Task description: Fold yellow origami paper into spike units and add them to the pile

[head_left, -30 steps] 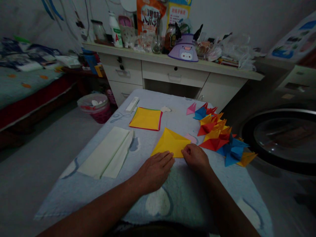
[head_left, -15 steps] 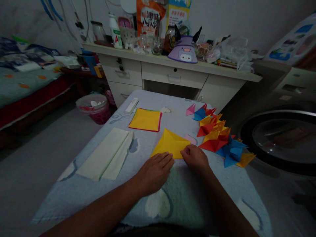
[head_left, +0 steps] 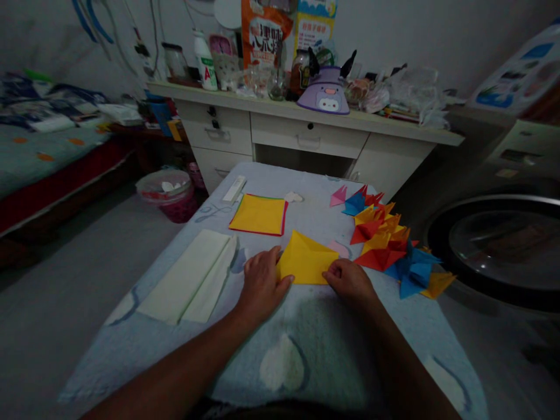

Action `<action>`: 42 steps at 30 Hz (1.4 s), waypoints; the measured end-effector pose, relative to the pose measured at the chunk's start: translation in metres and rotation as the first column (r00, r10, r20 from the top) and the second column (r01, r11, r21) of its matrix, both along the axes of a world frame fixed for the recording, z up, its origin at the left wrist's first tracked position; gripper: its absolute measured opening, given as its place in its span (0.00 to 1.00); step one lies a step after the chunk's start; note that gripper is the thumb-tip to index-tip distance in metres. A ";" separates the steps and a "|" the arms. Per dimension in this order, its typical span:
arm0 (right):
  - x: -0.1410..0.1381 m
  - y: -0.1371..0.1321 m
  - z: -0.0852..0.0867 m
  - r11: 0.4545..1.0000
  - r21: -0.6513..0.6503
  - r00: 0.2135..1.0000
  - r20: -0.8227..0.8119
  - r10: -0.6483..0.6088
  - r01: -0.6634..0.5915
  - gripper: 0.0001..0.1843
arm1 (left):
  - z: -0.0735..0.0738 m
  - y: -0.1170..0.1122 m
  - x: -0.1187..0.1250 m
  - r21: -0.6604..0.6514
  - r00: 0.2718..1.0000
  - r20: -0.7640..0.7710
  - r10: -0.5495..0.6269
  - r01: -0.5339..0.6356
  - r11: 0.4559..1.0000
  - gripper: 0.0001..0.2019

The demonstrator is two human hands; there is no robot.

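A folded yellow sheet of origami paper (head_left: 307,259) lies on the cloth-covered table, its peak pointing away from me. My left hand (head_left: 263,280) is at its left corner, thumb on the near edge and fingers along the left side. At the right corner, my right hand (head_left: 350,280) pinches the paper between thumb and curled fingers. Beyond it lies a stack of square paper (head_left: 259,214), yellow on top with red and green edges showing. To the right stand several folded paper cranes (head_left: 381,254) in red, yellow, blue and pink, crowded together.
A folded pale cloth or paper (head_left: 186,277) lies at the left, with a small white box (head_left: 234,189) farther back. Behind the table (head_left: 280,373) is a cluttered white desk (head_left: 219,125). A bin (head_left: 168,195) stands left, a washing machine (head_left: 503,233) right.
My left hand has shifted left from lying flat on the near edge to the left corner of the yellow paper. My right hand stays at the right corner.
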State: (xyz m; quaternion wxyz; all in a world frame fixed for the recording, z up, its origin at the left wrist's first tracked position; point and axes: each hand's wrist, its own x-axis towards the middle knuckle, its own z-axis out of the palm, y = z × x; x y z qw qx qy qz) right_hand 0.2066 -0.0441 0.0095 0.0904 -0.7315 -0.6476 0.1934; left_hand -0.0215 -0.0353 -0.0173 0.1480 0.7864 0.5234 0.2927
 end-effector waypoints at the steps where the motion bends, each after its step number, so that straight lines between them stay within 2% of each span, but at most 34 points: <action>1: 0.000 0.000 0.001 1.000 -0.003 1.000 -0.002 -0.004 0.004 0.10 | 0.000 0.002 0.001 -0.025 1.000 0.024 -0.002 0.002 1.000 0.29; 9: -0.001 0.000 0.003 1.000 -0.002 1.000 -0.010 -0.013 0.013 0.09 | 0.002 0.009 0.002 -0.136 0.986 0.165 -0.020 0.043 0.990 0.28; 19: -0.003 -0.001 0.003 0.999 0.005 0.999 -0.002 -0.053 0.053 0.10 | 0.002 0.008 0.001 -0.140 0.988 0.148 -0.042 0.063 0.988 0.25; 25: -0.006 0.000 0.002 0.996 0.019 0.995 0.041 -0.090 0.089 0.11 | -0.001 0.009 0.000 -0.082 0.993 0.111 -0.049 0.058 0.995 0.25; 30: -0.007 0.000 0.001 0.995 0.029 0.993 0.065 -0.094 0.093 0.11 | 0.006 0.002 0.002 0.140 0.999 -0.015 -0.029 0.031 0.990 0.23; 32: -0.007 0.000 0.000 0.995 0.025 0.993 0.065 -0.098 0.097 0.11 | 0.010 -0.004 0.004 0.237 0.992 -0.086 -0.088 0.107 0.966 0.21; 33: -0.007 0.000 0.000 0.995 0.023 0.993 0.065 -0.102 0.100 0.11 | 0.011 -0.007 0.006 0.267 0.979 -0.123 -0.163 0.191 0.945 0.19; 35: -0.007 0.000 0.000 0.994 0.018 0.992 0.067 -0.106 0.105 0.11 | 0.011 -0.013 0.010 0.279 0.910 -0.202 -0.362 0.408 0.869 0.14; 37: -0.007 0.001 -0.001 0.994 0.017 0.992 0.072 -0.108 0.107 0.11 | 0.009 -0.018 0.013 0.237 0.827 -0.261 -0.498 0.555 0.797 0.12; 39: -0.008 0.001 0.000 0.994 0.013 0.991 0.080 -0.111 0.110 0.12 | 0.005 -0.020 0.016 0.201 0.799 -0.283 -0.531 0.590 0.782 0.13; 42: -0.009 0.001 0.002 0.994 0.020 0.990 0.086 -0.111 0.110 0.11 | 0.001 -0.022 0.017 0.145 0.807 -0.281 -0.519 0.571 0.808 0.17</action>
